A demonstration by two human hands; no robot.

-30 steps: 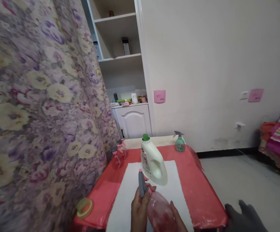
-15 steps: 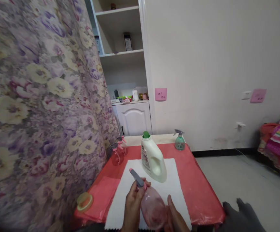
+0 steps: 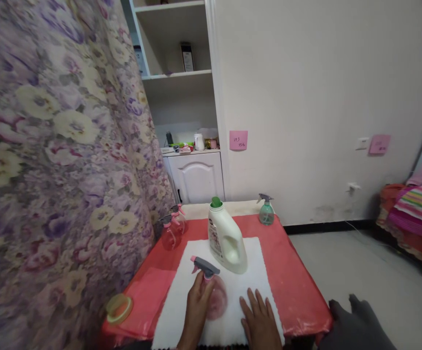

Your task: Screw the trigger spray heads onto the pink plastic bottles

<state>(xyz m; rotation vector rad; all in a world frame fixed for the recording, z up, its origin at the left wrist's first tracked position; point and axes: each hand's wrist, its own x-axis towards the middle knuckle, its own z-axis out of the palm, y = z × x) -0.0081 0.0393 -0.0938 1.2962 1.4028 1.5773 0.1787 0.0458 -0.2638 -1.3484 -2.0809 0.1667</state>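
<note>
My left hand is closed around the neck of a pink spray bottle with a grey and pink trigger head. The bottle is over the white cloth; whether its base rests there I cannot tell. To the right, my right hand lies flat on the cloth, fingers spread, holding nothing. Just beyond them stands a pale green detergent jug with a handle; something green sits in its mouth.
Pink spray bottles stand at the table's left, a green spray bottle at the back right. A roll of tape lies at the front left of the red tablecloth. A floral curtain hangs close on the left.
The pink spray bottle went from tilted, with both hands at it, to more upright in my left hand. My right hand has left it and flattened on the cloth.
</note>
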